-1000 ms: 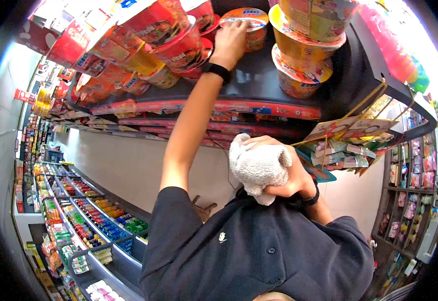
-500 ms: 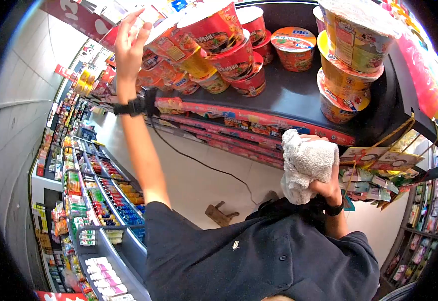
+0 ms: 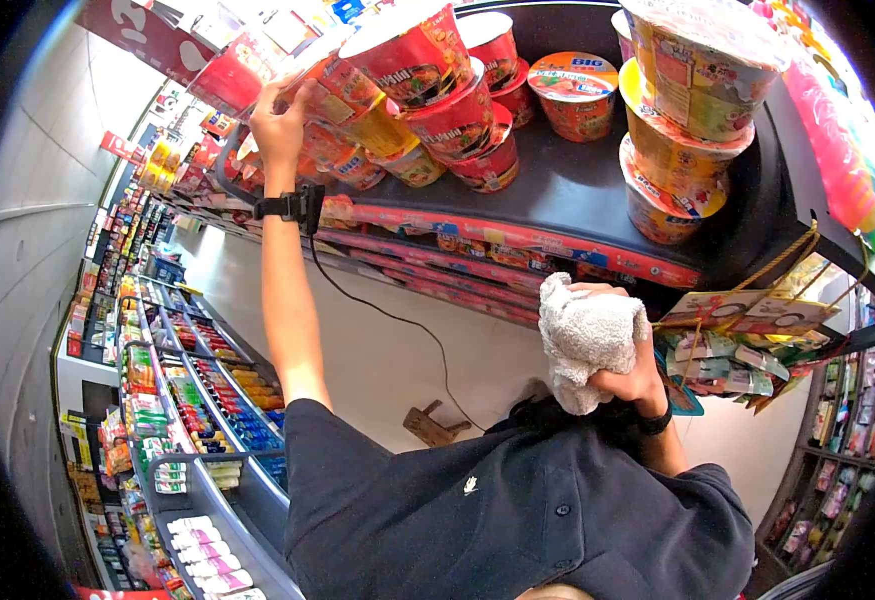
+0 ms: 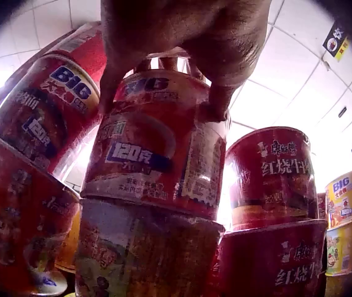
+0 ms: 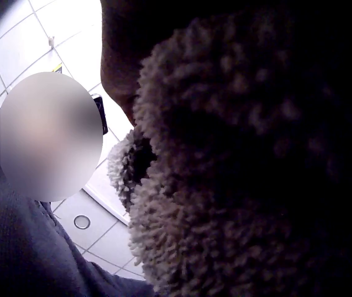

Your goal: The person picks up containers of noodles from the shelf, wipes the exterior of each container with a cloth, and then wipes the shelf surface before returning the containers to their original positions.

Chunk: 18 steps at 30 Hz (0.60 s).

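Observation:
In the head view, my left hand [image 3: 280, 130] reaches up to the stacked noodle cups at the upper left. The left wrist view shows this hand [image 4: 185, 37] gripping the rim of a red BIG cup [image 4: 142, 148] from above, thumb and fingers on opposite sides. That cup stands on a second cup [image 4: 145, 247]. My right hand [image 3: 637, 378] holds a bunched light grey cloth [image 3: 589, 340] in front of the chest. The same cloth [image 5: 182, 235] fills much of the dark right wrist view.
A single orange BIG cup [image 3: 574, 97] stands on the dark shelf [image 3: 557, 190], between red cups [image 3: 457, 120] and a tall stack [image 3: 672, 165] at the right. Hanging packets [image 3: 722, 360] are beside the shelf's right end. A cable [image 3: 387, 312] hangs from the left wrist.
My left hand has moved from the single orange cup leftwards to the stacked cups and now grips one. The view shifted too; my right hand keeps holding the cloth.

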Tool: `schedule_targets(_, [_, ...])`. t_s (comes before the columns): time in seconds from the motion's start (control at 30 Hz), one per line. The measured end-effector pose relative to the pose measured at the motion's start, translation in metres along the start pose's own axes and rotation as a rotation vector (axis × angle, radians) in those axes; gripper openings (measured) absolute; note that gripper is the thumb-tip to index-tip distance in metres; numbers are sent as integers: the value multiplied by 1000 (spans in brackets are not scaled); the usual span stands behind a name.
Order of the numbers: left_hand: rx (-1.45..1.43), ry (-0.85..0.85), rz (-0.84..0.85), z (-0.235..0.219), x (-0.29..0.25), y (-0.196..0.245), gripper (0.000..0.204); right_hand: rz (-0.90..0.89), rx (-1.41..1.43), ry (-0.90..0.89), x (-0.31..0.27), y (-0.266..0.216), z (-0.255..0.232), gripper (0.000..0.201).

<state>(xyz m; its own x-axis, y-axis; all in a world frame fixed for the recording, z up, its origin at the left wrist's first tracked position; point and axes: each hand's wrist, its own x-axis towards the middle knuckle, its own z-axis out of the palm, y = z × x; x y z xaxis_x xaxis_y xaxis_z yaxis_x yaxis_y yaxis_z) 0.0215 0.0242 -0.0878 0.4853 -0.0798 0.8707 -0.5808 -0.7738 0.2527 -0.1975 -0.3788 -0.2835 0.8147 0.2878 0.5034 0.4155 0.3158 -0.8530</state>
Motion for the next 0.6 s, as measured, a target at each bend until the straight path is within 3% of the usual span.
schedule_targets(0.07, [-59, 80, -105, 0, -6, 4, 28, 13, 7, 4, 1, -2, 0, 70])
schedule_targets(0.17, [-77, 196, -72, -7, -11, 15, 30, 41, 8, 5, 3, -3, 1, 70])
schedule_targets(0.3, [-63, 209, -122, -20, -21, 7, 31, 82, 16, -5, 7, -1, 1, 71])
schedule_targets(0.37, [-133, 208, -177, -29, -32, 29, 30, 83, 21, -24, 10, -1, 2, 71])
schedule_targets(0.43, [-157, 305, -64, -36, -46, 33, 26, 88, 19, -33, 10, 1, 1, 71])
schedule_targets(0.5, [-186, 357, -154, -48, -73, 39, 24, 44, 39, -54, 9, 5, -1, 71])
schedule_targets(0.6, [-99, 397, -95, -54, -109, 83, 24, 49, 15, -38, 7, 5, -6, 71])
